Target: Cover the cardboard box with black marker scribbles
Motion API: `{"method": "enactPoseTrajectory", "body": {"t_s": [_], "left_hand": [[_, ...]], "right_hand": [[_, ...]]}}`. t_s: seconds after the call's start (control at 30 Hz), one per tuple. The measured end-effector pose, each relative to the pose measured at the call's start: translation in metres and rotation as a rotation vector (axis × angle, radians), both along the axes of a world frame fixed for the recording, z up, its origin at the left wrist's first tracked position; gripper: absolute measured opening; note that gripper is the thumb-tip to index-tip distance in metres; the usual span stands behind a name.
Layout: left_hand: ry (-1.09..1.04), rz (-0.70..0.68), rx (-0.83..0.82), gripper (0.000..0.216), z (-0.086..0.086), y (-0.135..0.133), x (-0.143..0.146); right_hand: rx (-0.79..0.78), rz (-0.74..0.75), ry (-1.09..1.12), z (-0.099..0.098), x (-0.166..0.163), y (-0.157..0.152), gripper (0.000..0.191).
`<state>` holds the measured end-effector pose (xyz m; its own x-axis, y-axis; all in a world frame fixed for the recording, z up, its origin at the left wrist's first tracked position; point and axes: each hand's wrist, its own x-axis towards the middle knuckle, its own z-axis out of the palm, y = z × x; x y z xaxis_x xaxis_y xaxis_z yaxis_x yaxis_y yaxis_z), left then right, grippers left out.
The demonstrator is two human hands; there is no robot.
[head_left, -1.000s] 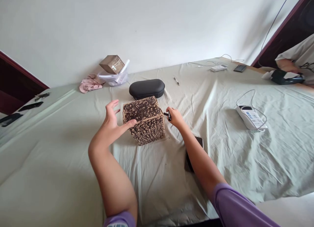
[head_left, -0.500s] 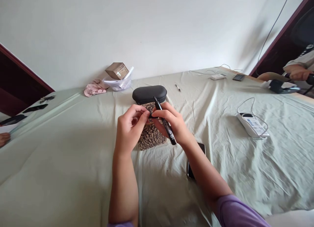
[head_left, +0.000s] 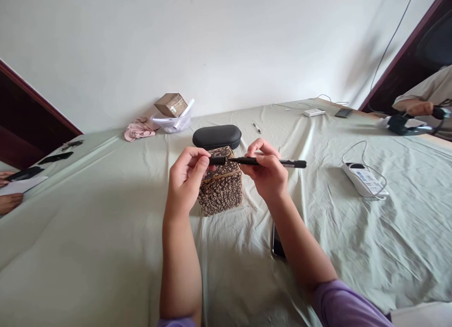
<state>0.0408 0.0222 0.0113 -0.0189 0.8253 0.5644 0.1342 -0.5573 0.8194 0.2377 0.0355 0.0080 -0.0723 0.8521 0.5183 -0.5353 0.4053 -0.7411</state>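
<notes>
Between thumb and fingers, my left hand (head_left: 189, 174) pinches a black marker cap (head_left: 217, 161), its mouth facing right. My right hand (head_left: 266, 171) grips the black marker (head_left: 293, 163), held level with its bare tip pointing left at the cap. A small gap seems to separate tip and cap. Both are above a cardboard box (head_left: 221, 193) covered in dark scribbled lines on its top and front. Directly behind the box lies a black oval zip case (head_left: 216, 136). A phone (head_left: 278, 244) is partly hidden under my right forearm.
A pink cloth (head_left: 139, 129) and a plastic bag (head_left: 174, 123) with another box (head_left: 171, 104) on it stand by the wall. A pen (head_left: 257, 128) lies behind. Right is a white corded device (head_left: 365, 179). Other people's hands show at the far left and right edges.
The marker has swung from steeply slanted to level, its tip now toward the cap. My right hand has turned and moved right, uncovering more of the scribbled box.
</notes>
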Motion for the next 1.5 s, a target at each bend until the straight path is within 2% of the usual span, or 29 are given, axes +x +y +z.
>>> {"method": "enactPoseTrajectory", "body": {"t_s": [0.23, 0.5, 0.57, 0.63, 0.7, 0.77, 0.83, 0.9, 0.97, 1.03, 1.1, 1.2, 1.27, 1.37, 1.5], "left_hand": [[0.033, -0.083, -0.041, 0.037, 0.002, -0.002, 0.016], [0.083, -0.081, -0.038, 0.039, -0.006, 0.008, 0.021], [0.16, -0.105, -0.028, 0.039, -0.004, 0.008, 0.012], [0.257, -0.108, -0.008, 0.052, -0.003, 0.009, -0.005], [0.35, -0.054, -0.011, 0.065, -0.006, 0.013, -0.03], [0.435, 0.026, -0.085, 0.079, -0.013, 0.019, -0.055], [0.485, 0.03, -0.218, 0.104, -0.023, 0.027, -0.076], [0.495, -0.021, -0.348, 0.123, -0.033, 0.034, -0.087], [0.458, -0.118, -0.41, 0.132, -0.04, 0.038, -0.088], [0.431, -0.191, -0.411, 0.128, -0.042, 0.04, -0.083], [0.46, -0.191, -0.402, 0.112, -0.04, 0.04, -0.075], [0.525, -0.158, -0.401, 0.094, -0.035, 0.039, -0.068], [0.536, -0.159, -0.401, 0.093, -0.033, 0.038, -0.067], [0.537, -0.159, -0.406, 0.091, -0.032, 0.038, -0.066], [0.521, -0.175, -0.41, 0.092, -0.033, 0.039, -0.065]], "right_hand": [[-0.004, 0.045, -0.13, -0.008, -0.005, 0.003, 0.009], [-0.045, 0.124, -0.106, -0.01, -0.01, 0.007, 0.016], [-0.031, 0.078, -0.076, -0.008, -0.003, 0.01, 0.021], [-0.015, -0.037, -0.044, -0.007, 0.012, 0.017, 0.025], [-0.042, -0.169, -0.065, -0.009, 0.033, 0.027, 0.026], [-0.15, -0.234, -0.176, -0.015, 0.057, 0.039, 0.031], [-0.281, -0.165, -0.264, -0.025, 0.079, 0.051, 0.044], [-0.378, -0.087, -0.313, -0.039, 0.094, 0.062, 0.054], [-0.426, -0.116, -0.451, -0.055, 0.1, 0.074, 0.055], [-0.449, -0.219, -0.773, -0.073, 0.095, 0.084, 0.05], [-0.46, -0.281, -1.095, -0.09, 0.083, 0.093, 0.044], [-0.439, -0.256, -1.312, -0.105, 0.061, 0.099, 0.035], [-0.414, -0.232, -1.41, -0.104, 0.052, 0.097, 0.036], [-0.392, -0.24, -1.53, -0.088, 0.055, 0.077, 0.045], [-0.401, -0.36, -1.625, -0.069, 0.082, 0.016, 0.055]]}}
